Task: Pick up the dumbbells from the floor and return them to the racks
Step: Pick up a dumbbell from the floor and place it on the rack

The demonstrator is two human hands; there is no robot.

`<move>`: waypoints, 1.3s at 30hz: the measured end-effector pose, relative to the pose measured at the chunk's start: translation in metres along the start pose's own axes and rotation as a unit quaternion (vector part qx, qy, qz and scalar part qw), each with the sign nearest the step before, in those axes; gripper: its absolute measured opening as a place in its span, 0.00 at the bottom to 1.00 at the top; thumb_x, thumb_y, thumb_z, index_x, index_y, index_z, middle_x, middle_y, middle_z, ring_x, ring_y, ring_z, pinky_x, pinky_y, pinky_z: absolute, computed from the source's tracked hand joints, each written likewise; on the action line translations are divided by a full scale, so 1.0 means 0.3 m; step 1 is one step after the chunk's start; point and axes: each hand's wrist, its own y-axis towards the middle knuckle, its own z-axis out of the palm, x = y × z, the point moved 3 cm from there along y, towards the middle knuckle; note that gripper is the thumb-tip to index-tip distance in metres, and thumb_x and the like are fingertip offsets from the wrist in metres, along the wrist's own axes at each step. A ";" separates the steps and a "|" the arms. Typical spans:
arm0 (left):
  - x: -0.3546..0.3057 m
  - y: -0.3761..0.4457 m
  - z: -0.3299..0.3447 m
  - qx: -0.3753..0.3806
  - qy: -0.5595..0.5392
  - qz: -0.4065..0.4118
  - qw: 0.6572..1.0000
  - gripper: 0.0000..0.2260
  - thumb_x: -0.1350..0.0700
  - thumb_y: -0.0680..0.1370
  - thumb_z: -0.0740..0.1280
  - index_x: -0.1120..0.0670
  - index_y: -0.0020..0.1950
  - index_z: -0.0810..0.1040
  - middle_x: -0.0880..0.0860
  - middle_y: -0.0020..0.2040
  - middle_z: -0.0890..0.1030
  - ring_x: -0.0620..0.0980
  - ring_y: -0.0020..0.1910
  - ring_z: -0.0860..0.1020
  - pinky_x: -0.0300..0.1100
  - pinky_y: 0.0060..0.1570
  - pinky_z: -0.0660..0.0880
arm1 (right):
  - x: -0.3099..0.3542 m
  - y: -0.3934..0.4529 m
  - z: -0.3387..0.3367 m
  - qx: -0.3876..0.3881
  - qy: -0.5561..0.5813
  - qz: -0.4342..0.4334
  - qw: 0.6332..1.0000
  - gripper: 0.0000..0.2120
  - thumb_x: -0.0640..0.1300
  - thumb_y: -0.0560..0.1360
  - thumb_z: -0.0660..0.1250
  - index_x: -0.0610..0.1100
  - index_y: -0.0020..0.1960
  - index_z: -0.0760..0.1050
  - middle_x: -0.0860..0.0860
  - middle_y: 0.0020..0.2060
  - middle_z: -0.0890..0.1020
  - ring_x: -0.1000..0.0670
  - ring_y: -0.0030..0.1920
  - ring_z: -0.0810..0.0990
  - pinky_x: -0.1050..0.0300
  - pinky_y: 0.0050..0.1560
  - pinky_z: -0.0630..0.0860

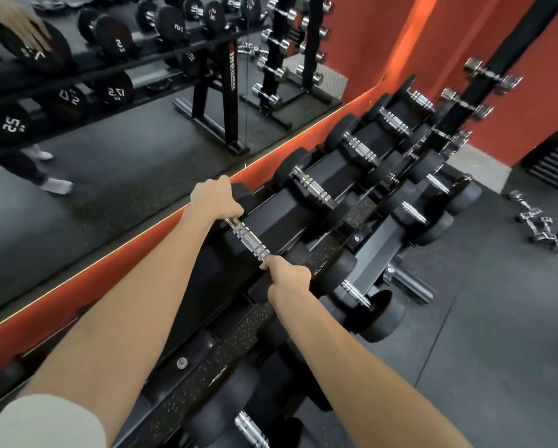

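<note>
Both hands sat on one dumbbell [248, 237] on the rack's [373, 234] top tier: our left hand [214, 198] clamped over its far head, our right hand [289, 281] wrapped round the near end of the chrome handle. Small chrome dumbbells [541, 223] lay on the floor [497, 318], well apart.

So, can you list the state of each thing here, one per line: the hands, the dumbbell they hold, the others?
Left hand: shut on the far end of the dumbbell.
Right hand: shut on the near end of the same dumbbell.
Dumbbell: lying on the top shelf of the rack, bar bare between the hands.
Other top-shelf dumbbells: seated in a row.
Small chrome dumbbells: loose on the floor, not yet racked.
</note>
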 end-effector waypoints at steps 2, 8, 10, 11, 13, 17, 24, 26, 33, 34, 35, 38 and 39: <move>-0.013 -0.001 -0.004 0.000 -0.015 -0.008 1.000 0.24 0.55 0.75 0.71 0.61 0.68 0.71 0.62 0.64 0.79 0.66 0.63 0.78 0.51 0.53 0.73 | 0.017 -0.002 0.001 0.018 0.011 -0.001 1.000 0.30 0.34 0.65 0.75 0.37 0.66 0.72 0.41 0.60 0.79 0.41 0.52 0.77 0.53 0.43 0.74; -0.062 -0.054 0.002 -0.013 -0.013 -0.015 1.000 0.25 0.49 0.78 0.69 0.60 0.70 0.71 0.61 0.68 0.76 0.64 0.66 0.76 0.54 0.61 0.73 | 0.086 0.007 -0.090 0.134 -0.035 0.035 0.990 0.19 0.40 0.67 0.76 0.41 0.57 0.76 0.44 0.50 0.81 0.45 0.46 0.83 0.55 0.40 0.81; -0.064 -0.082 -0.020 -0.018 -0.040 -0.018 0.999 0.21 0.49 0.76 0.69 0.58 0.66 0.75 0.59 0.64 0.78 0.63 0.62 0.78 0.53 0.56 0.73 | 0.118 0.022 -0.162 0.176 -0.026 0.055 0.983 0.20 0.45 0.70 0.75 0.42 0.60 0.75 0.44 0.53 0.81 0.43 0.51 0.82 0.48 0.52 0.81; -0.069 -0.103 -0.033 -0.023 -0.055 -0.018 0.998 0.19 0.49 0.76 0.69 0.57 0.64 0.78 0.58 0.63 0.80 0.63 0.61 0.79 0.51 0.53 0.73 | 0.139 0.017 -0.208 0.195 -0.019 0.053 0.979 0.18 0.46 0.73 0.73 0.42 0.60 0.74 0.44 0.54 0.80 0.42 0.53 0.82 0.45 0.58 0.80; -0.108 -0.170 -0.054 -0.032 -0.106 -0.009 0.994 0.18 0.51 0.76 0.69 0.55 0.64 0.81 0.57 0.63 0.82 0.61 0.61 0.80 0.48 0.56 0.75 | 0.188 -0.002 -0.311 0.214 -0.010 0.007 0.977 0.08 0.45 0.81 0.67 0.43 0.58 0.75 0.44 0.57 0.81 0.41 0.56 0.82 0.45 0.65 0.78; -0.313 -0.368 -0.078 -0.073 -0.233 0.101 0.964 0.13 0.61 0.78 0.70 0.55 0.62 0.86 0.55 0.58 0.86 0.54 0.60 0.83 0.43 0.65 0.76 | 0.278 -0.112 -0.558 0.188 -0.068 -0.175 0.964 0.08 0.45 0.84 0.63 0.47 0.58 0.80 0.48 0.60 0.86 0.47 0.53 0.86 0.49 0.62 0.80; -0.859 -0.880 0.012 -0.053 -0.284 0.296 0.910 0.08 0.47 0.74 0.79 0.51 0.42 0.89 0.48 0.34 0.86 0.39 0.29 0.81 0.29 0.34 0.74 | 0.218 -0.357 -1.208 0.120 -0.127 -0.386 0.906 0.14 0.39 0.81 0.65 0.48 0.65 0.77 0.45 0.57 0.86 0.50 0.51 0.85 0.54 0.59 0.80; -1.019 -1.026 0.069 -0.046 -0.282 0.339 0.896 0.12 0.42 0.75 0.76 0.50 0.40 0.88 0.47 0.34 0.86 0.39 0.32 0.81 0.33 0.35 0.74 | 0.174 -0.408 -1.403 0.084 -0.111 -0.408 0.902 0.15 0.38 0.81 0.64 0.46 0.66 0.78 0.41 0.56 0.86 0.47 0.52 0.85 0.49 0.61 0.80; -1.632 -1.668 0.455 0.131 -0.267 0.462 0.835 0.07 0.52 0.81 0.69 0.47 0.45 0.83 0.43 0.40 0.85 0.42 0.35 0.81 0.41 0.39 0.76 | -0.246 -0.662 -2.277 -0.147 0.030 -0.422 0.894 0.13 0.39 0.79 0.69 0.48 0.62 0.80 0.49 0.53 0.87 0.57 0.42 0.81 0.56 0.50 0.77; -1.695 -1.786 0.510 0.155 -0.269 0.484 0.818 0.06 0.53 0.81 0.69 0.49 0.47 0.84 0.45 0.42 0.86 0.39 0.32 0.80 0.36 0.36 0.75 | -0.326 -0.707 -2.387 -0.182 0.050 -0.418 0.889 0.13 0.38 0.79 0.69 0.48 0.62 0.80 0.50 0.51 0.86 0.58 0.41 0.81 0.58 0.49 0.77; -1.754 -1.910 0.564 0.178 -0.272 0.503 0.801 0.05 0.53 0.81 0.69 0.50 0.48 0.84 0.46 0.43 0.86 0.36 0.30 0.80 0.32 0.33 0.74 | -0.409 -0.755 -2.491 -0.216 0.067 -0.414 0.882 0.13 0.38 0.79 0.69 0.47 0.62 0.80 0.51 0.51 0.86 0.58 0.42 0.82 0.58 0.50 0.77; -1.881 -2.267 0.711 0.242 -0.249 0.565 0.749 0.05 0.52 0.80 0.71 0.49 0.46 0.85 0.46 0.42 0.87 0.33 0.30 0.80 0.34 0.34 0.74 | -0.648 -0.896 -2.753 -0.305 0.110 -0.395 0.860 0.13 0.38 0.79 0.69 0.49 0.61 0.79 0.54 0.51 0.86 0.56 0.47 0.83 0.57 0.52 0.79; -1.915 -2.378 0.755 0.261 -0.237 0.583 0.732 0.04 0.51 0.79 0.72 0.47 0.44 0.85 0.45 0.40 0.86 0.34 0.30 0.80 0.37 0.36 0.74 | -0.725 -0.944 -2.827 -0.333 0.124 -0.389 0.850 0.13 0.38 0.78 0.69 0.50 0.61 0.79 0.55 0.50 0.86 0.58 0.47 0.83 0.59 0.50 0.78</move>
